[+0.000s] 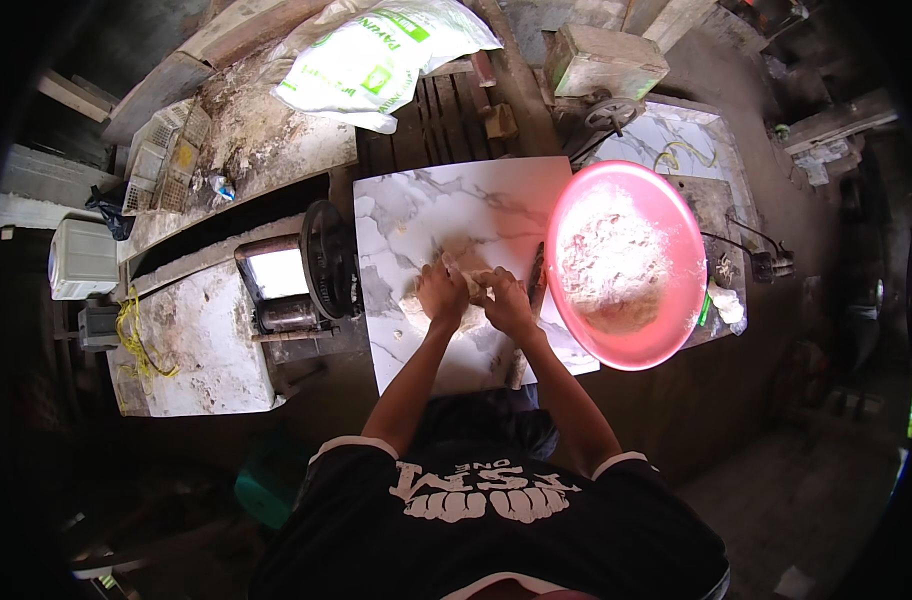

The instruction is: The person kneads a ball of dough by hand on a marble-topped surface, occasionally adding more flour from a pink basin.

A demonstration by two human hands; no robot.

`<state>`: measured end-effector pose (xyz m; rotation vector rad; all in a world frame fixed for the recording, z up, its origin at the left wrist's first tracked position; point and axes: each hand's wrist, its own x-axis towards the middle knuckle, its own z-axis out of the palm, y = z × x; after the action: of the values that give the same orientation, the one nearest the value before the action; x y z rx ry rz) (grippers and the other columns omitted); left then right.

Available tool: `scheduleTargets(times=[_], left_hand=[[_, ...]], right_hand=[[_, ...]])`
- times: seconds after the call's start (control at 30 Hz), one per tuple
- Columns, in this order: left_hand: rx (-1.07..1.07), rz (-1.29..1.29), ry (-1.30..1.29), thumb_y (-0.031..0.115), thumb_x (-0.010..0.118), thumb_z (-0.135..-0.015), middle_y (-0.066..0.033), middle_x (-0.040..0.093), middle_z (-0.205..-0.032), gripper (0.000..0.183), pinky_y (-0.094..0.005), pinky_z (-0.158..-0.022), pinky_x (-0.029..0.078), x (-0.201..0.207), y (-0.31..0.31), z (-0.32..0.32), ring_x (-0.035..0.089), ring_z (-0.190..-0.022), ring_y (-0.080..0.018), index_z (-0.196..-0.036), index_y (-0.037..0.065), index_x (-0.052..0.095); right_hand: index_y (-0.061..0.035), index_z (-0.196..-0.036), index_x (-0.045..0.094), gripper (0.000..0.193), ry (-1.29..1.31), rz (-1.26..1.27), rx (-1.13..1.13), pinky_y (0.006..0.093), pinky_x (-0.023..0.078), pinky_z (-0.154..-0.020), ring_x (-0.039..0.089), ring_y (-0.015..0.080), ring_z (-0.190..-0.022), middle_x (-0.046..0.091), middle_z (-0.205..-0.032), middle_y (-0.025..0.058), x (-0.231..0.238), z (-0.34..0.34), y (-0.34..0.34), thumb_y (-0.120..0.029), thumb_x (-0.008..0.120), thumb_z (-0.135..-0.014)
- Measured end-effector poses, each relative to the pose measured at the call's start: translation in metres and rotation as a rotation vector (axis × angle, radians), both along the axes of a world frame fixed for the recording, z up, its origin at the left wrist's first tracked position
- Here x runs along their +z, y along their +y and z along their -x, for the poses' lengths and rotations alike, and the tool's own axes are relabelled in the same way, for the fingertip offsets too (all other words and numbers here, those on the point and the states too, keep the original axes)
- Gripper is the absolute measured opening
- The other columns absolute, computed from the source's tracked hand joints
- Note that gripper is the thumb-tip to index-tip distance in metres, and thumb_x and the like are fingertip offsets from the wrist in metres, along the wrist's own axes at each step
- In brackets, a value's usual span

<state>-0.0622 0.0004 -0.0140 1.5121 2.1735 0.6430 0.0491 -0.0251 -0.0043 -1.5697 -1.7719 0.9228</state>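
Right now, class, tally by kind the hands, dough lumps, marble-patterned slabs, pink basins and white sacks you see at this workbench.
Hands: 2, left hand and right hand, both pressing on the dough
Dough lumps: 1
Marble-patterned slabs: 1
Pink basins: 1, holding floury mix
White sacks: 1
Total: 6

Under both hands lies a white marble-patterned slab [446, 205] with grey veins. The lump of dough [456, 290] beneath the left hand [442, 294] and right hand [507, 300] is pale beige. Just right of the hands, a round pink plastic basin [676, 300] holds off-white flour. Beyond them lies a white sack [366, 60] with green print.
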Motion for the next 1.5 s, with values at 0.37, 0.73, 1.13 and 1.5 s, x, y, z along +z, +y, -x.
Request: scheduleTargets(times=[0.37, 0.73, 1.13, 1.5], left_hand=[[0.067, -0.065, -0.119, 0.033, 0.022, -0.086, -0.0199, 0.055, -0.073, 0.041, -0.0477, -0.065, 0.038, 0.004, -0.002, 0.004, 0.051, -0.07, -0.0398, -0.082, 0.003, 0.05], [-0.103, -0.131, -0.225, 0.031, 0.039, -0.081, -0.0193, 0.056, -0.08, 0.033, -0.0441, -0.07, 0.038, -0.027, 0.042, 0.027, 0.05, -0.078, -0.0362, -0.088, 0.001, 0.05], [0.125, -0.127, -0.965, 0.037, 0.046, -0.08, -0.018, 0.044, -0.11, 0.054, -0.033, -0.085, 0.032, -0.041, 0.035, 0.056, 0.043, -0.1, -0.025, -0.116, -0.002, 0.035], [-0.069, -0.286, -1.252, 0.025, 0.052, -0.079, -0.0111, 0.059, -0.084, 0.033, -0.0219, -0.063, 0.04, 0.042, 0.074, 0.05, 0.053, -0.072, -0.0118, -0.101, 0.0, 0.052]], right_hand=[[-0.0173, -0.094, 0.05, 0.026, -0.419, 0.103, -0.183, 0.0484, 0.033, -0.067, 0.044, 0.026, -0.092, 0.05, -0.095, 0.0051, -0.011, 0.031, 0.015, -0.021, 0.056, -0.069], [-0.0195, -0.112, 0.043, 0.04, -0.375, 0.195, -0.143, 0.0508, 0.026, -0.075, 0.035, 0.0259, -0.106, 0.042, -0.111, 0.0088, -0.016, 0.025, 0.065, -0.028, 0.051, -0.073], [-0.0187, -0.124, 0.026, 0.105, -0.441, -0.055, 0.087, 0.0542, 0.024, -0.087, 0.021, 0.0355, -0.114, 0.019, -0.129, 0.0133, -0.024, 0.006, 0.05, -0.042, 0.077, -0.036], [-0.0009, -0.113, 0.034, 0.072, 0.783, 0.034, -0.017, 0.0305, 0.041, -0.082, 0.05, 0.0176, -0.094, 0.051, -0.103, 0.0095, -0.036, 0.016, 0.072, -0.014, 0.075, -0.056]])
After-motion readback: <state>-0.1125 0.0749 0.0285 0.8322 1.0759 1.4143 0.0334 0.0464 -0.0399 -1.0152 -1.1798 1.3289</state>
